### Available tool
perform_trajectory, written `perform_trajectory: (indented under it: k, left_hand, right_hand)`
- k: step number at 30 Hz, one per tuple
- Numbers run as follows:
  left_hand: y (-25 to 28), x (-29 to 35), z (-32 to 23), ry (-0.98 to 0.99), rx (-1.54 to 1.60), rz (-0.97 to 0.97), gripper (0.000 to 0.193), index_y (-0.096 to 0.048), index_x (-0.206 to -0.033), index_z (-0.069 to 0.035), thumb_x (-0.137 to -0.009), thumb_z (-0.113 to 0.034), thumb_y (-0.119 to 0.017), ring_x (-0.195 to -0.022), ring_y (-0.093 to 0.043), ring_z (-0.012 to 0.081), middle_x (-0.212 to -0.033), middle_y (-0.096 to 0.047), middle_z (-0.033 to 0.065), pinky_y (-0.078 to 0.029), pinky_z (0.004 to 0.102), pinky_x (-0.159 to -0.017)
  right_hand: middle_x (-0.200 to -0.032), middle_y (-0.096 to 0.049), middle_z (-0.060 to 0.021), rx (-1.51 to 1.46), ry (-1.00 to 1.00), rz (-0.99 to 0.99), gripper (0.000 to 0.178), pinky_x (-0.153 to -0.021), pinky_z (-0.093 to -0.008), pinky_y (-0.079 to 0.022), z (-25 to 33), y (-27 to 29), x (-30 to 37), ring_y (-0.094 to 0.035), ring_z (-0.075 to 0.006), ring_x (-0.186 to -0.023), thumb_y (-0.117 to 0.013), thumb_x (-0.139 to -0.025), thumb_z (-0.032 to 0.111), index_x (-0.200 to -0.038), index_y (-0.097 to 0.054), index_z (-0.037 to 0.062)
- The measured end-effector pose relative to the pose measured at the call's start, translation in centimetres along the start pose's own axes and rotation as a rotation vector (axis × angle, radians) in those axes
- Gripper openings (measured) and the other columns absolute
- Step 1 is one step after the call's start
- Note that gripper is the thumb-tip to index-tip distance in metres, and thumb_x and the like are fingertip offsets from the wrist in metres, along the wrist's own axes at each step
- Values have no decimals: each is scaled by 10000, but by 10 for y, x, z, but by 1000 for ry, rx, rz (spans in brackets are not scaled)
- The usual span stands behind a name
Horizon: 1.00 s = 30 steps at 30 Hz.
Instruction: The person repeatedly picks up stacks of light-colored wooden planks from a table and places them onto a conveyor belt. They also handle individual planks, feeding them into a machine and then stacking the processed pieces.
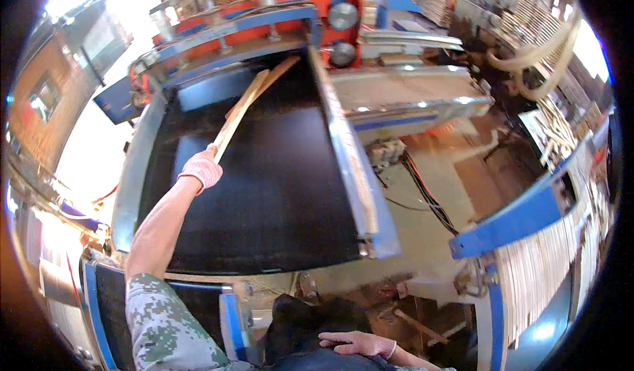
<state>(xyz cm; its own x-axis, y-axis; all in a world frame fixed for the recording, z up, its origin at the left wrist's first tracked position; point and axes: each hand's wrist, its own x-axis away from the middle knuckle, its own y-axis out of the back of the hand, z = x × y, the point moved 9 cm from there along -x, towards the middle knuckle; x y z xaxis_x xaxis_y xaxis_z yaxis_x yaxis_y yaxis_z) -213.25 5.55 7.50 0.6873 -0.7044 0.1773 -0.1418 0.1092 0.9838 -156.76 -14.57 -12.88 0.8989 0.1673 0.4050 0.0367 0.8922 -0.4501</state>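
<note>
Left hand [201,170], in a pink-and-white glove, sits at 9 o'clock of the view; fingers closed around the near end of a pale wooden strip [242,114]. The held strip points from the hand toward 1 o'clock, above a black conveyor belt [264,192]; its far part crosses over a second strip [282,72], browner, whose far end reaches nearer 12 o'clock. Contact between held strip and belt: cannot tell. Right hand [356,343] at between 5 and 6 o'clock, fingers extended, unclenched, laid against dark clothing [317,325]; nothing seen in its grasp, palm side hidden. Beyond the belt, at 12 o'clock, a red machine housing [360,17] with round metal discs. Stacked pale strips [538,272] at 4 o'clock; looped hose [561,60] at 2 o'clock.
</note>
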Motion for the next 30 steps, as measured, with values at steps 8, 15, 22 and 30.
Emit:
perform_trajectory:
  k: [8,15,22,30]
  left_hand:
    - [35,289,-28,-205,-183,329,798,-303,-1656,0,-921,-126,-587,-1037,-752,465,-1110,-736,345,-609,487,-928]
    - [28,463,45,177,507,337,737,-517,-1587,-121,-867,4,-617,-556,-635,189,-800,-623,77,-559,353,-513]
    - [55,257,-10,24,657,57,412,-632,-1268,-32,-858,-13,-600,-532,-551,198,-720,-578,80,-505,408,-509]
    - [53,-2,-126,124,431,42,203,-674,-1118,-36,-927,-96,-641,-655,-639,245,-756,-625,122,-503,459,-538]
  right_hand:
    - [-1551,-609,-131,-121,287,-112,760,-1238,-372,-376,-45,-27,57,-522,-215,-1449,-626,-1105,413,-1711,-332,61]
    - [-1526,-631,-110,20,209,46,771,-1202,-330,-405,-36,-36,58,-548,-179,-1384,-659,-1084,424,-1705,-361,79]
    - [-1515,-634,-97,50,169,-77,720,-1212,-335,-401,-25,-36,82,-542,-172,-1394,-641,-1105,366,-1699,-365,67]
    - [-1585,-592,-146,-20,48,-382,779,-1242,-369,-376,-41,-2,103,-539,-233,-1439,-638,-1085,369,-1712,-313,41]
